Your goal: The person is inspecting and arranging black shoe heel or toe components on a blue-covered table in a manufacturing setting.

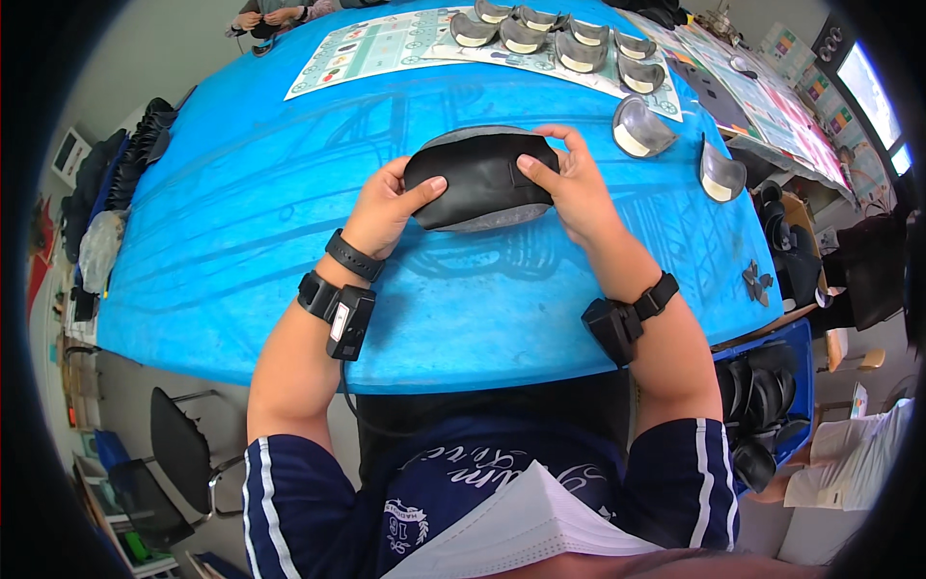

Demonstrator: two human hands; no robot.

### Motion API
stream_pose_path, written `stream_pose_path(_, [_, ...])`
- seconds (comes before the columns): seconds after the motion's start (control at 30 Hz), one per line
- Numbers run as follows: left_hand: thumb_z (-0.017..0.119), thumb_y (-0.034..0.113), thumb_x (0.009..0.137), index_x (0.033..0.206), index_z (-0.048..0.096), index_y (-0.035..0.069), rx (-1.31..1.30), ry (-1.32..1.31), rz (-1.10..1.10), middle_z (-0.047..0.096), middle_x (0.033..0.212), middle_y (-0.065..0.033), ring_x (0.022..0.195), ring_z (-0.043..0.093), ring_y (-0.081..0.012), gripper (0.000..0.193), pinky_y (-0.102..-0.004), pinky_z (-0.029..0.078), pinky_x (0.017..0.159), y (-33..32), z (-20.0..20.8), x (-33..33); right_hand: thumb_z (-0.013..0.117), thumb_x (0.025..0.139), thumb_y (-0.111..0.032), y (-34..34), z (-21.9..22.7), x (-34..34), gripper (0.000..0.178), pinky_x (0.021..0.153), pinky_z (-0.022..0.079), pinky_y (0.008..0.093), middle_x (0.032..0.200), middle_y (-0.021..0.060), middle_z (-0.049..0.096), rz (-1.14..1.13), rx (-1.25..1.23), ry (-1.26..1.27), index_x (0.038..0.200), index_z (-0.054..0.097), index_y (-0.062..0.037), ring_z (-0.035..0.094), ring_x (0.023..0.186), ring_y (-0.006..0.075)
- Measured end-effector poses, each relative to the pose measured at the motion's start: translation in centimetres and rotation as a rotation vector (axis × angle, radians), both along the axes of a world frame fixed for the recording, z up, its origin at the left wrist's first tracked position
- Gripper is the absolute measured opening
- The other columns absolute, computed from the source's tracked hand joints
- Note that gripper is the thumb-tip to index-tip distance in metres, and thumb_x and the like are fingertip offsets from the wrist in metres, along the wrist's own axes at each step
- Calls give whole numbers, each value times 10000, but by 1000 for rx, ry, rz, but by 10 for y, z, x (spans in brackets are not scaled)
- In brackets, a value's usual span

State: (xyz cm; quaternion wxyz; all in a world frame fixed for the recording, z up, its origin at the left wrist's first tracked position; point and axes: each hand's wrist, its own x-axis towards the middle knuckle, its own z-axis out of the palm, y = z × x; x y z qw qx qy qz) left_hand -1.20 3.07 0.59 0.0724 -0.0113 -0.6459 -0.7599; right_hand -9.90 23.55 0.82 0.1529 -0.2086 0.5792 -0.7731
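Above the middle of the blue-covered table I hold a curved piece with a smooth black, leather-like face and grey felt-like edges at its top and bottom. My left hand grips its left end, thumb pressed on the black face. On the right end, my right hand has its thumb on the face near a small seam line, and its fingers reach behind. The back of the piece is hidden. To the right of my hands lie two curved grey shells with white labels, one nearer and one at the table's right edge.
Several similar grey shells stand on a printed sheet at the far side. Small dark scraps lie at the right edge. A blue crate of black pieces stands below right. Another person's hands show far left.
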Motion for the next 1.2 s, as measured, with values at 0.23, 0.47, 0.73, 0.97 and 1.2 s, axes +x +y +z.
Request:
stream_pose_path(0.23, [660, 126, 772, 1011, 554, -13, -32, 73, 66, 613, 913, -69, 797, 558, -92, 296, -222, 446, 723, 4, -1, 2, 653, 754, -54, 3, 4, 1, 619, 782, 454, 304, 1017, 137, 546, 65, -62, -100, 1232, 264, -101, 538, 926, 173])
stream_pose_path(0.47, [676, 123, 757, 1005, 549, -3, -79, 40, 74, 603, 889, -62, 801, 555, -96, 305, -226, 449, 707, 5, 0, 2, 688, 693, 12, 1, 0, 1, 663, 800, 457, 334, 1046, 141, 524, 38, -62, -42, 1196, 263, -62, 520, 973, 195])
stream_pose_path(0.73, [746, 148, 656, 1164, 447, 50, -868, 539, 279, 534, 1035, -102, 923, 538, -202, 597, -298, 437, 801, 13, 4, 10, 690, 684, 13, 0, 2, 7, 571, 775, 454, 304, 950, 128, 575, 58, 32, -59, 1123, 331, -52, 562, 866, 185])
stream_pose_path(0.97, [756, 162, 640, 1129, 488, 52, -816, 368, 236, 562, 967, -96, 874, 558, -194, 569, -285, 451, 757, 19, 10, 16, 690, 690, -9, -8, 1, 19, 433, 705, 452, 284, 889, 116, 594, 90, 52, -6, 1029, 420, -27, 571, 815, 156])
stream_pose_path(1.2, [739, 131, 655, 1040, 561, 53, -879, 374, 279, 584, 896, -78, 809, 571, -182, 431, -272, 456, 716, 20, 15, 16, 676, 697, 10, -9, -3, 21, 413, 708, 447, 279, 881, 105, 586, 87, 101, 71, 1019, 420, -35, 558, 814, 142])
